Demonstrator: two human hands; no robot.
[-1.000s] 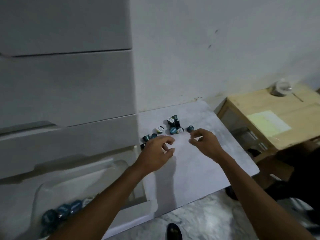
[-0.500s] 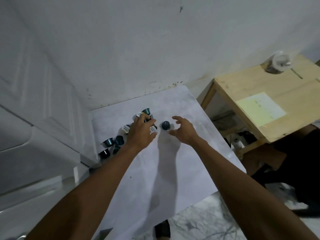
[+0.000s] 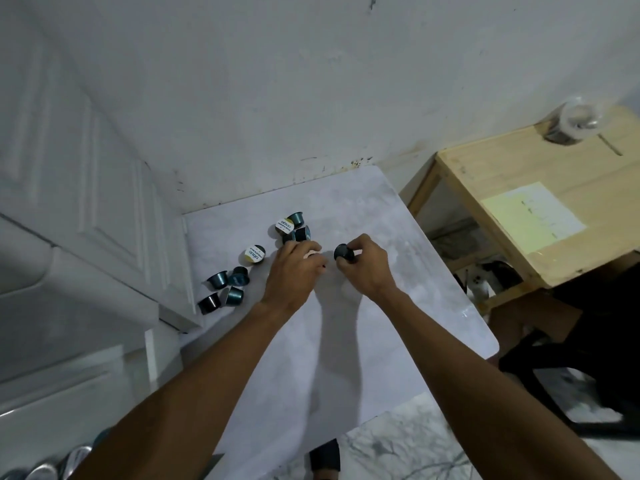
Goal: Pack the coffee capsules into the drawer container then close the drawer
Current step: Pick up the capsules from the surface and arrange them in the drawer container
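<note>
Several dark teal coffee capsules lie on a white marbled table point(image 3: 363, 341). One cluster point(image 3: 228, 287) sits near the table's left edge, a foil-topped capsule point(image 3: 254, 254) lies beside it, and more capsules point(image 3: 292, 225) lie farther back. My right hand point(image 3: 363, 268) pinches a dark capsule point(image 3: 343, 252) just above the table. My left hand point(image 3: 294, 268) is curled over capsules beside it, a pale one showing under the fingers. The open drawer point(image 3: 41, 472) at the bottom left corner shows capsules inside.
A white drawer cabinet point(image 3: 86, 202) stands left of the table. A wooden side table point(image 3: 554, 216) with a yellow paper and a jar point(image 3: 571, 124) stands on the right. A dark chair point(image 3: 588, 358) sits below it. The wall is close behind.
The view tilted away from the drawer toward the table. My right hand closed on the lone dark capsule. My left hand stayed curled over the capsules at the pile.
</note>
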